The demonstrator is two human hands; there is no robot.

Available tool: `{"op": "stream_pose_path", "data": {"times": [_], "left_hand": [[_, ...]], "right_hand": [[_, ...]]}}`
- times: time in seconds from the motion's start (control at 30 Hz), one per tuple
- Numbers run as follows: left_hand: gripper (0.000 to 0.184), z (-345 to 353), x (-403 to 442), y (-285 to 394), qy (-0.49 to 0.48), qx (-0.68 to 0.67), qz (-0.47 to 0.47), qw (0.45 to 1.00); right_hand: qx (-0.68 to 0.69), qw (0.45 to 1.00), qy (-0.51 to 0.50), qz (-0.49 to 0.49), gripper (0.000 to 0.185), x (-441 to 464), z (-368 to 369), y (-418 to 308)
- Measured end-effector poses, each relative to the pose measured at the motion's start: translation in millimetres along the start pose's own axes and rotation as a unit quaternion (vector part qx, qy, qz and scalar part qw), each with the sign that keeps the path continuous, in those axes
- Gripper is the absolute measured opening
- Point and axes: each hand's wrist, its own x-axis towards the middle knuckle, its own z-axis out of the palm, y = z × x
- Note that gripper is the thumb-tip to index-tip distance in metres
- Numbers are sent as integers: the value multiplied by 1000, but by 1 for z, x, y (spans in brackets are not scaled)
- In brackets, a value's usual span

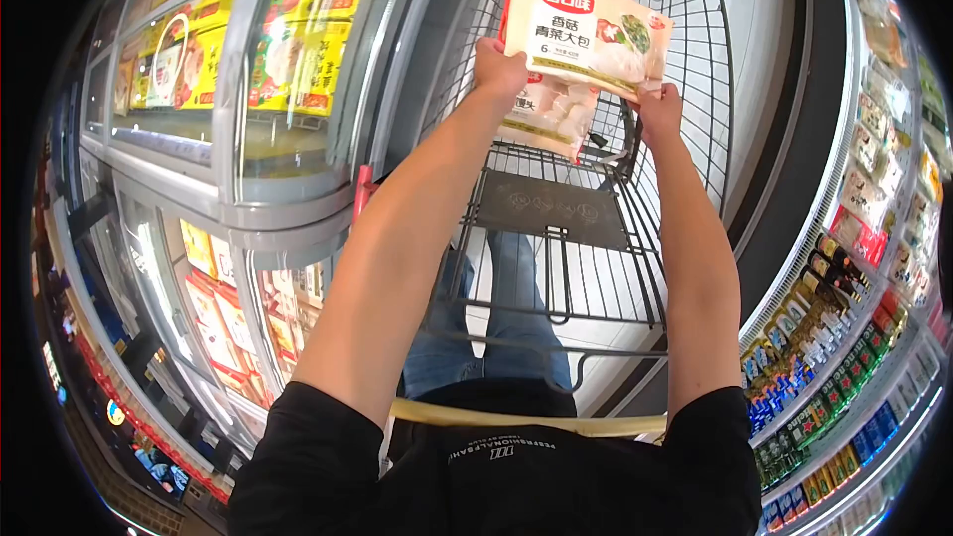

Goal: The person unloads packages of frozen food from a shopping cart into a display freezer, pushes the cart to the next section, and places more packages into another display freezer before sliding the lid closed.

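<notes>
Both my hands hold a pack of frozen buns [596,35], pale peach with a red logo and a picture of a filled bun. My left hand [498,69] grips its lower left corner with closed fingers. At the lower right corner, my right hand [659,111] pinches the edge. The pack is tilted over the wire shopping cart [695,69]. Beneath it a second pack of buns [551,111], partly covered by the first, lies in the cart basket.
Glass-fronted freezers [179,69] with yellow and red packages stand on the left. Along the right runs a shelf of bottles and cans [824,377], with packaged food [874,139] farther up. A dark child-seat panel [551,206] sits in the cart near me.
</notes>
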Motion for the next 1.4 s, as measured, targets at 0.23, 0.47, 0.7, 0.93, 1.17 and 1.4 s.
{"op": "stream_pose_path", "data": {"times": [0.23, 0.47, 0.7, 0.93, 1.17, 1.4], "left_hand": [[32, -115, -119, 38, -95, -131, 57, 985], [52, -279, -240, 37, -74, -295, 150, 941], [65, -462, -350, -24, 67, -310, 157, 935], [50, -604, -407, -155, 178, -319, 12, 931], [46, -689, -390, -269, 176, -226, -108, 952], [47, -712, -335, -344, 105, -191, -145, 965]], "right_hand": [[17, 991, -23, -127, 13, -107, -32, -73], [-69, 959, -79, -262, 15, -255, -6, -171], [-89, 900, -292, -312, 15, -396, 127, -216], [-268, 739, -483, -386, 26, -529, 295, -208], [-430, 533, -543, -486, 35, -585, 437, -153], [-536, 437, -550, -467, 37, -587, 502, -116]]}}
